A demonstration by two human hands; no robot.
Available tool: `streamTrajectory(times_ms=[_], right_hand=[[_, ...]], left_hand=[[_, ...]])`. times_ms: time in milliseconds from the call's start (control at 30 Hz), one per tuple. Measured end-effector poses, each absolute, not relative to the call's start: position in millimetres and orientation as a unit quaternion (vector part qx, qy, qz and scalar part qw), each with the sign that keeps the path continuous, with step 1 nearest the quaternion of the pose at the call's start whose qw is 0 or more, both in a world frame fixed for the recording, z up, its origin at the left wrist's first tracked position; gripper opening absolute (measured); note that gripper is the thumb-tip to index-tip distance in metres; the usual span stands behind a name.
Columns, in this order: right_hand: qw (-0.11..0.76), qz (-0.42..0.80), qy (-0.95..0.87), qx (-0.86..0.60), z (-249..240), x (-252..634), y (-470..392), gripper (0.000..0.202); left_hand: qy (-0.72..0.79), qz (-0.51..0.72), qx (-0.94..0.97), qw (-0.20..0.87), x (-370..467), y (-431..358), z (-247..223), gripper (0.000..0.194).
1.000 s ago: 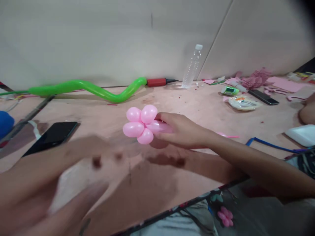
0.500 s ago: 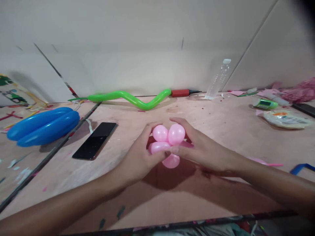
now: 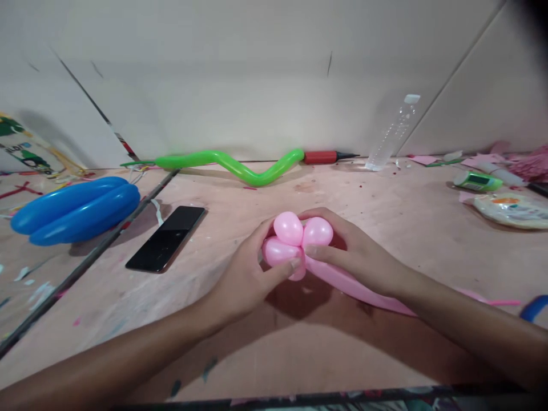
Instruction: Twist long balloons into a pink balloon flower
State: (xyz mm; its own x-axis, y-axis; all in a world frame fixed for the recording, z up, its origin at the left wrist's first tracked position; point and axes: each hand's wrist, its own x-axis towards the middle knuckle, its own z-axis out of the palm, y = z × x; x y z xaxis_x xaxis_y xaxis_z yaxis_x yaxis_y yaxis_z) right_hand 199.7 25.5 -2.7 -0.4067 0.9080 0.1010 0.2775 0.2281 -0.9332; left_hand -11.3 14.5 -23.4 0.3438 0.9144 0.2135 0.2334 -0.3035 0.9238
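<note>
Between my two hands is a pink modelling balloon (image 3: 288, 229), twisted into several round bubbles that cluster together. A long, untwisted length of it trails right beneath my right wrist and ends in a thin tip. My left hand (image 3: 252, 271) wraps the cluster from the left, its thumb pressing a lower bubble. From the other side my right hand (image 3: 357, 248) grips the bubbles, thumb laid across the middle joint. Fingers behind the balloon are partly hidden.
A black phone (image 3: 166, 240) and a folded blue balloon (image 3: 81, 210) lie left. Along the wall are a bent green balloon (image 3: 257, 178), a red hand pump (image 3: 320, 157) and a clear bottle (image 3: 394, 134). A plastic packet (image 3: 514, 210) and green-labelled tube (image 3: 477, 181) sit right.
The bubble cluster has turned and tilted in my hands, and the long pink tail now shows beneath my right hand. My view has shifted slightly.
</note>
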Motion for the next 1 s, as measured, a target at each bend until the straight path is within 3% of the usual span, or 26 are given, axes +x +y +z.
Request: streamTrajectory(times_ms=[133, 300, 600, 767, 1000], right_hand=[[0.349, 0.429, -0.722, -0.414, 0.5, 201.3, 26.8, 0.034], [0.346, 0.452, -0.722, -0.393, 0.0, 203.2, 29.4, 0.027], [0.331, 0.442, -0.716, -0.428, -4.6, 200.6, 24.5, 0.03], [0.357, 0.464, -0.72, -0.371, -6.4, 195.9, 22.3, 0.055], [0.383, 0.37, -0.735, -0.419, -0.8, 192.6, 19.7, 0.04]], left_hand=[[0.389, 0.446, 0.704, 0.393, -12.8, 15.2, -27.9, 0.05], [0.369, 0.467, 0.672, 0.441, -17.2, 17.2, -35.4, 0.04], [0.391, 0.423, 0.716, 0.395, -16.4, 10.6, -34.9, 0.063], [0.37, 0.411, 0.707, 0.441, -11.9, 8.9, -30.8, 0.05], [0.375, 0.356, 0.626, 0.584, -11.2, 18.0, -22.7, 0.029]])
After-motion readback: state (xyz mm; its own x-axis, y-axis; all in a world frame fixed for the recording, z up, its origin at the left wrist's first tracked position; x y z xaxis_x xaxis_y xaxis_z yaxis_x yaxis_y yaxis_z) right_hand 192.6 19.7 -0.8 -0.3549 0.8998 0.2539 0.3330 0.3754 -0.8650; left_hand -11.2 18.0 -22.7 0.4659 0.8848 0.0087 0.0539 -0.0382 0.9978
